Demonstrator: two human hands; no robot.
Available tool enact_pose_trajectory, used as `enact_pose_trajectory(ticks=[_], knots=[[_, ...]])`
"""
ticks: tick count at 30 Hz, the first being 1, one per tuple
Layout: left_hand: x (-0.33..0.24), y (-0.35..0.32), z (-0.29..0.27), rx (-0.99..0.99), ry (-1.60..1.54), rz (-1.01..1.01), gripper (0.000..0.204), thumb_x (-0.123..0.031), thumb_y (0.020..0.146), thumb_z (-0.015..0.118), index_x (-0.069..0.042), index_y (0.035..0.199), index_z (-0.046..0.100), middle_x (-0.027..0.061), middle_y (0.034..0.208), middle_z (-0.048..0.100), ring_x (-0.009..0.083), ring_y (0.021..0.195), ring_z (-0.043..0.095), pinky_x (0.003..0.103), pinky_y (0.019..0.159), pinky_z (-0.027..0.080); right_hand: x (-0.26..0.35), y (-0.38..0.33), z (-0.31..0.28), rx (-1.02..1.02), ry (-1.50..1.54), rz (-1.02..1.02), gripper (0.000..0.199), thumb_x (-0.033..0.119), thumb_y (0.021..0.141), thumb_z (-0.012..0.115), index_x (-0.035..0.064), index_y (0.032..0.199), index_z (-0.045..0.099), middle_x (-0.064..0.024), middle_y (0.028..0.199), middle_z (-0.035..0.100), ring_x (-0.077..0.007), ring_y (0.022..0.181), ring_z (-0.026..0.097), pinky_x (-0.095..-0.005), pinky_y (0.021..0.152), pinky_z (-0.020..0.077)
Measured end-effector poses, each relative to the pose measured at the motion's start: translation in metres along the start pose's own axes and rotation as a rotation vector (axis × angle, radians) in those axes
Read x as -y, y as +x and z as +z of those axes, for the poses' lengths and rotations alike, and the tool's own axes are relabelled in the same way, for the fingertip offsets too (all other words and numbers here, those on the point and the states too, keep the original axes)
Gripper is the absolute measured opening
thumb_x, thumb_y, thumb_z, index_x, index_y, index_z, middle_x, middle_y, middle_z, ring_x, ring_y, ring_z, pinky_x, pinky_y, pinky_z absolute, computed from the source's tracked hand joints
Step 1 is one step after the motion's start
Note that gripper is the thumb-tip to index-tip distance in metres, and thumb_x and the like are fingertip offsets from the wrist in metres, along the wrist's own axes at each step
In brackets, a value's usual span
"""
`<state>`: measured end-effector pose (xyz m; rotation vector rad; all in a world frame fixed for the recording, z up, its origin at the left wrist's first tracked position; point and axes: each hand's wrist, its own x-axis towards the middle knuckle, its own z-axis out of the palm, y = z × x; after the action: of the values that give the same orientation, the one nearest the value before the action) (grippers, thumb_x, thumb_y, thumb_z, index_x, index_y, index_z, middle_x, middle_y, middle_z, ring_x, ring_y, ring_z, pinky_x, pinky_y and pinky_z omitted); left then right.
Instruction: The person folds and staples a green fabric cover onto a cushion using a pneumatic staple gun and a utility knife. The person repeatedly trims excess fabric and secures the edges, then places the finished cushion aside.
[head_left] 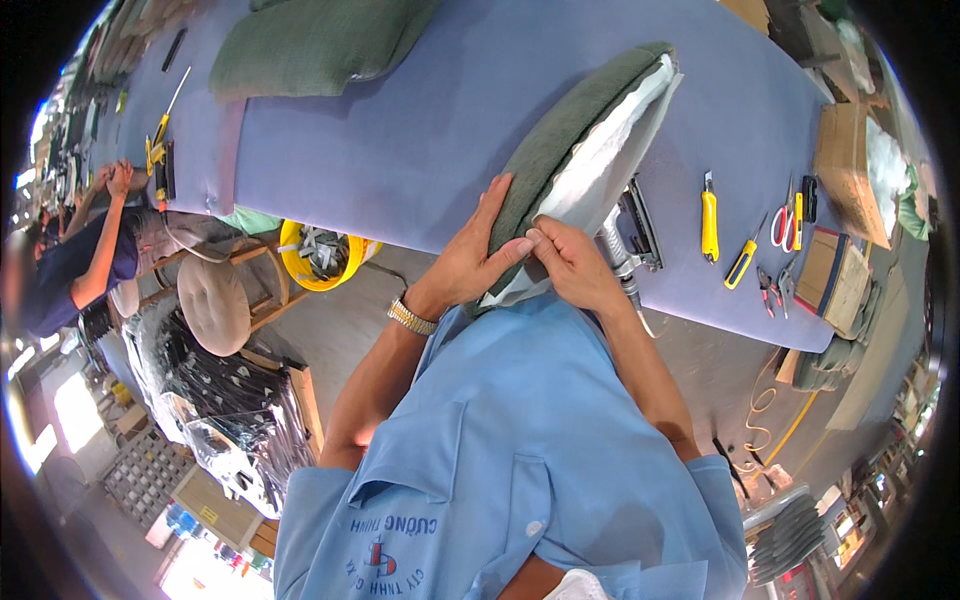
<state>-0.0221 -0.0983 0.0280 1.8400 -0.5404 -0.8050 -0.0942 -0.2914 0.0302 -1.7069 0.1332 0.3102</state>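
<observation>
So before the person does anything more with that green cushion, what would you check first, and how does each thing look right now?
1. Left hand on the green cushion: ok, palm flat on the green cover near its lower end.
2. Right hand gripping: ok, fingertips pinch the cover's edge by the white lining.
3. Cushion supported: ok, it rests tilted on the purple table.
4. Stapler-like tool within reach: ok, it lies just right of the cushion.
5. Yellow knife away from the hands: ok, it lies apart, further right.
6. Cover edge lined up evenly: cannot tell, the hands hide it.
</observation>
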Motion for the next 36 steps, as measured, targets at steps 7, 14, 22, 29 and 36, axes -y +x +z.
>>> enact_pose_trajectory(ticks=[7,14,22,29,36], knots=[[-0.009,-0.002,-0.005,-0.044,0.23,0.019,0.096,-0.04,0.099,0.068,0.007,0.163,0.014,0.0353,0.16,0.036,0.0436,0.148,0.042,0.043,0.12,0.037,0.019,-0.023,-0.008,-0.095,0.122,-0.038,0.017,0.013,0.106,0.055,-0.0006,0.109,0.064,-0.0145,0.093,0.066,-0.023,0.084,0.066,-0.0363,0.078,0.0532],[-0.01,-0.004,0.009,-0.13,0.323,0.027,0.095,-0.04,0.099,0.066,0.007,0.163,0.014,0.0378,0.156,0.041,0.0476,0.142,0.048,0.047,0.114,0.044,-0.085,-0.06,-0.043,-0.595,-0.287,0.229,0.053,0.007,0.09,0.074,0.0016,0.139,0.057,-0.0215,0.118,0.067,-0.0401,0.112,0.066,-0.0439,0.101,0.0534],[-0.021,-0.005,0.021,-0.147,0.429,-0.146,0.09,-0.04,0.1,0.064,0.004,0.163,0.018,0.0356,0.152,0.047,0.0477,0.136,0.053,0.048,0.112,0.045,-0.15,-0.027,-0.043,-0.6,-0.715,0.122,0.071,0.007,0.081,0.078,0.0085,0.146,0.048,-0.0219,0.117,0.064,-0.0437,0.106,0.063,-0.0514,0.097,0.0533],[-0.025,-0.007,0.027,-0.147,0.535,-0.243,0.091,-0.046,0.098,0.064,-0.001,0.164,0.02,0.0298,0.153,0.049,0.0453,0.13,0.059,0.051,0.103,0.053,-0.084,-0.069,-0.104,-0.607,-0.327,0.406,0.061,0.013,0.081,0.085,0.0024,0.137,0.063,-0.0145,0.108,0.075,-0.0238,0.098,0.071,-0.0375,0.089,0.0562],[-0.028,-0.009,0.036,-0.189,0.547,-0.198,0.091,-0.043,0.096,0.067,-0.004,0.163,0.021,0.0276,0.155,0.048,0.0452,0.12,0.066,0.051,0.092,0.058,0.031,-0.11,-0.087,-0.488,-0.24,0.199,0.048,0.016,0.083,0.086,-0.0018,0.124,0.07,-0.0155,0.116,0.072,-0.0215,0.1,0.069,-0.0358,0.086,0.0561]])
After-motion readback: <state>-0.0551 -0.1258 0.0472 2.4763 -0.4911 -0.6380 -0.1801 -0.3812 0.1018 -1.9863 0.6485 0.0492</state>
